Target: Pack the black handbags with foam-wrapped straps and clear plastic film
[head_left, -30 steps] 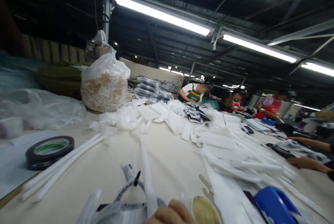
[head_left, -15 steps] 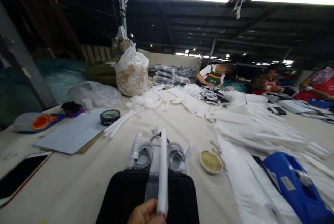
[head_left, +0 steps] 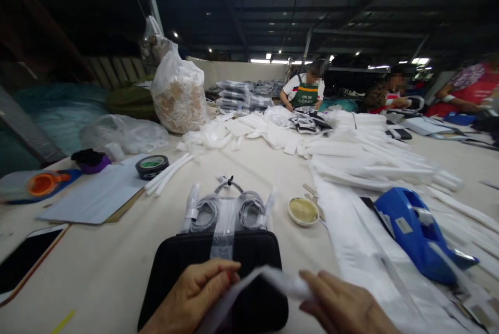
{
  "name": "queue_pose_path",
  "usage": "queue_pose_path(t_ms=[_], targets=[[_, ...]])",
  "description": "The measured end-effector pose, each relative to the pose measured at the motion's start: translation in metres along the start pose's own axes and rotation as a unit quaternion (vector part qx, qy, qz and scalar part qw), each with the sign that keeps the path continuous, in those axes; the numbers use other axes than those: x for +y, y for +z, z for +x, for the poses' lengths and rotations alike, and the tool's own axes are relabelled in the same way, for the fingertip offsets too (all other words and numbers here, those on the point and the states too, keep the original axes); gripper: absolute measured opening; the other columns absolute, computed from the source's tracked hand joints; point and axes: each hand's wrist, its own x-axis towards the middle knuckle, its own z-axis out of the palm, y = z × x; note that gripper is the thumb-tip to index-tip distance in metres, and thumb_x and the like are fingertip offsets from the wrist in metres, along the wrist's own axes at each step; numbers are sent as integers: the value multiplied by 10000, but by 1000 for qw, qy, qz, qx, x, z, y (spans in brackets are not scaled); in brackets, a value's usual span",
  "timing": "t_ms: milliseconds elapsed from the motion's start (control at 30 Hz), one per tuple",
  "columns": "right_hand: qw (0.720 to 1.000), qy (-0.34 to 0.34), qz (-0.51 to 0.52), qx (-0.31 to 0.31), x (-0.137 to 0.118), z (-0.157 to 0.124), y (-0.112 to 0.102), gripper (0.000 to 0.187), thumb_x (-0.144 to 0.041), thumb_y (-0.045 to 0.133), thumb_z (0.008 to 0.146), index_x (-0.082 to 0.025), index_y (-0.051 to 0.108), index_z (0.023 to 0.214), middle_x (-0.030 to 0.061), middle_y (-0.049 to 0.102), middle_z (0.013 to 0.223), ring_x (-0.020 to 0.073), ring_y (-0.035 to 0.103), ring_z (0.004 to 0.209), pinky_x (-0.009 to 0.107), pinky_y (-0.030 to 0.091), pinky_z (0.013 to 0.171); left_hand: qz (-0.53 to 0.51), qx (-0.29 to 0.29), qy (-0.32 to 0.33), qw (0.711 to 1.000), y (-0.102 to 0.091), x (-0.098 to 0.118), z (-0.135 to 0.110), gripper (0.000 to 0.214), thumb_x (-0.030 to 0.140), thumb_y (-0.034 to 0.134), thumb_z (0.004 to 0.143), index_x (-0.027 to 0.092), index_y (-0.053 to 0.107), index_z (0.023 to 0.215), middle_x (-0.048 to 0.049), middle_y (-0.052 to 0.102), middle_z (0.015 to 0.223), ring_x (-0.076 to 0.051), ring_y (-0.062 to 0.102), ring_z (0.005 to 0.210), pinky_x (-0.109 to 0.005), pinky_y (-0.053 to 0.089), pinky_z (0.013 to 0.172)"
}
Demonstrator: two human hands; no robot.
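Observation:
A black zip case (head_left: pixel 249 251) lies in front of me. Two coiled grey cables (head_left: pixel 251 210) in clear wrap stick out past its far edge, with a strip of clear plastic (head_left: pixel 224 235) running between them onto the lid. Over the near part of the case, a white foam tube (head_left: pixel 268 275) is bent in an arch and blurred by motion. My left hand (head_left: pixel 195 292) pinches it on one side, its lower end trailing under the palm. At its other end, my right hand (head_left: pixel 343 297) grips it between fingers and thumb.
To the right stand a blue tape dispenser (head_left: pixel 409 235) and a pile of white foam tubes (head_left: pixel 374 168). A round tin (head_left: pixel 303 211) sits right of the cables. Leftward are black tape (head_left: pixel 152 167), a grey sheet (head_left: pixel 93 194) and a phone (head_left: pixel 27 261). Co-workers (head_left: pixel 307 90) work across the table.
The foam tube, held upright in one hand before, is now lowered and bent between both hands. My right hand has come into view. The camera has tilted downward.

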Motion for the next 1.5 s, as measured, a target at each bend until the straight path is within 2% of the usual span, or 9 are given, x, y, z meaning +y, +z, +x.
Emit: queue_pose_path(t_ms=[67, 133, 233, 333, 533, 867, 1100, 1300, 1500], targets=[[967, 230, 107, -17, 17, -9, -12, 308, -427, 321, 937, -224, 540, 1014, 4, 626, 708, 148, 618, 619, 207, 478, 556, 87, 87, 79, 989, 2, -5, 18, 257, 301, 426, 898, 232, 642, 1019, -10, 679, 918, -150, 639, 845, -205, 508, 742], [890, 401, 213, -35, 27, -15, -17, 375, -514, 285, 914, -227, 527, 916, -16, 574, 643, 143, 589, 576, 212, 478, 536, 204, 129, 215, 946, 12, -6, 38, 243, 195, 448, 881, 197, 611, 1060, -33, 672, 972, -156, 623, 911, -233, 506, 820], [810, 478, 330, -80, 30, -21, -4, 402, -549, 260, 892, -217, 484, 849, -25, 524, 632, 134, 549, 519, 224, 458, 474, 356, 104, 351, 860, 33, 2, 66, 310, 121, 412, 881, 137, 535, 1165, -89, 637, 1076, -210, 561, 1029, -337, 499, 866], [805, 452, 370, -105, 27, -24, 17, 357, -493, 292, 892, -207, 505, 914, 5, 580, 696, 157, 593, 594, 245, 474, 529, 436, 57, 361, 822, 50, 10, 90, 272, 188, 431, 899, 108, 526, 1141, -116, 626, 1070, -278, 530, 1022, -445, 478, 815], [831, 412, 359, -106, 29, -25, 39, 443, -413, 362, 895, -149, 463, 1236, 113, 623, 1140, 216, 583, 1051, 300, 420, 910, 405, 7, 358, 841, 59, 7, 117, 207, 138, 375, 909, 138, 564, 824, -45, 549, 726, -223, 502, 828, -396, 382, 767], [919, 267, 238, -164, 41, -1, 44, 151, -125, 478, 864, -159, 548, 994, 63, 645, 922, 187, 628, 809, 259, 456, 696, 342, 21, 381, 859, 54, 0, 113, 217, 18, 380, 844, 126, 550, 925, -66, 608, 829, -205, 506, 946, -374, 364, 862], [937, 128, 213, -245, 48, 23, 37, 177, -82, 498, 811, -176, 531, 957, 44, 604, 905, 153, 591, 682, 237, 400, 572, 337, 58, 365, 866, 53, -2, 107, 202, 89, 406, 871, 147, 598, 898, -65, 636, 820, -201, 562, 896, -368, 415, 850], [979, 0, 128, -158, 50, 43, 47, 196, -26, 436, 764, -152, 537, 875, 50, 583, 778, 181, 555, 648, 269, 365, 511, 344, 71, 355, 866, 55, 0, 101, 200, 104, 424, 863, 161, 613, 896, -57, 658, 804, -214, 607, 865, -396, 445, 873], [985, -84, 90, -121, 43, 54, 55, 116, -71, 463, 772, -140, 556, 782, 41, 574, 701, 176, 521, 594, 283, 326, 446, 344, 71, 355, 866, 54, 3, 99, 197, 111, 416, 851, 163, 603, 888, -57, 654, 787, -213, 611, 834, -393, 444, 860]])
